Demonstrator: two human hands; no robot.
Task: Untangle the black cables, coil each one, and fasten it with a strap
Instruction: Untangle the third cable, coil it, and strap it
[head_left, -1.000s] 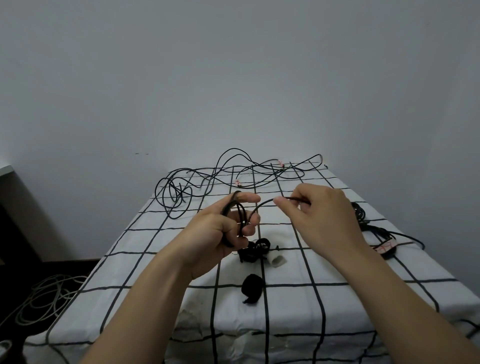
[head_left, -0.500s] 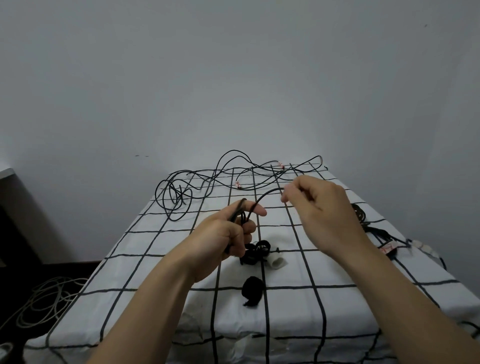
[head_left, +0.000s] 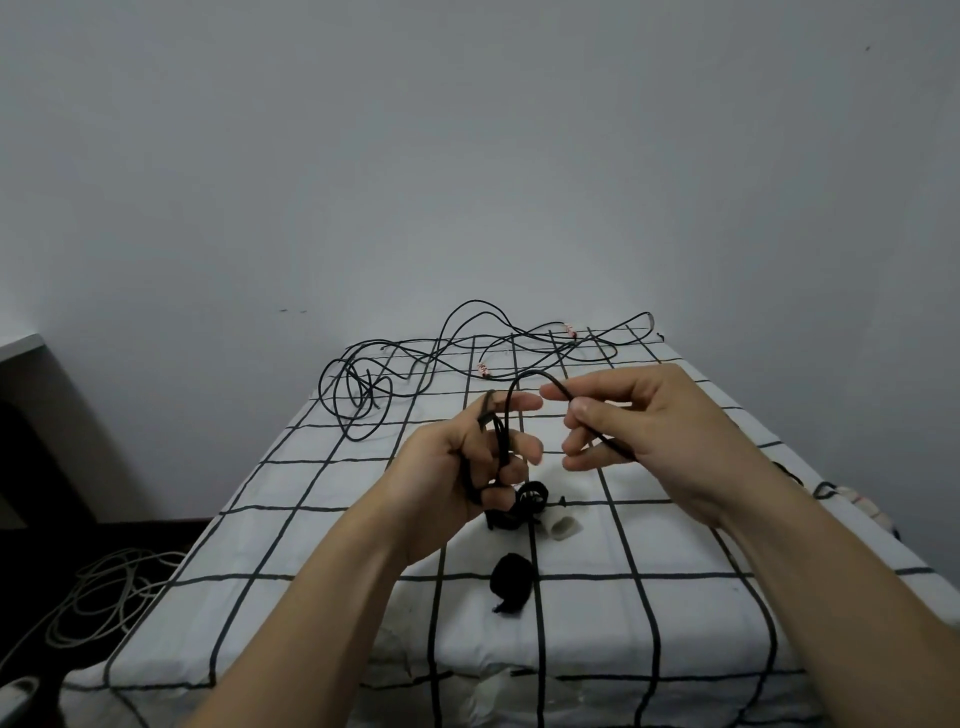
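Observation:
My left hand (head_left: 467, 467) grips a small coil of black cable (head_left: 498, 441) above the checked table (head_left: 311, 545). From the coil the cable arcs up and right into my right hand (head_left: 639, 431), which pinches it between thumb and forefinger. A tangle of black cables (head_left: 415, 364) lies across the far end of the table. Black straps lie below my hands: a loose bunch (head_left: 524, 506) and a rolled one (head_left: 511, 582) nearer me.
A small white piece (head_left: 563, 527) lies beside the straps. More black cable and a tag (head_left: 852, 499) sit at the table's right edge. Pale cable (head_left: 104, 592) is heaped on the floor at the left. A grey wall stands behind the table.
My right hand has come back toward my left hand with the cable, making the loop between them shorter. The left hand still holds its coil.

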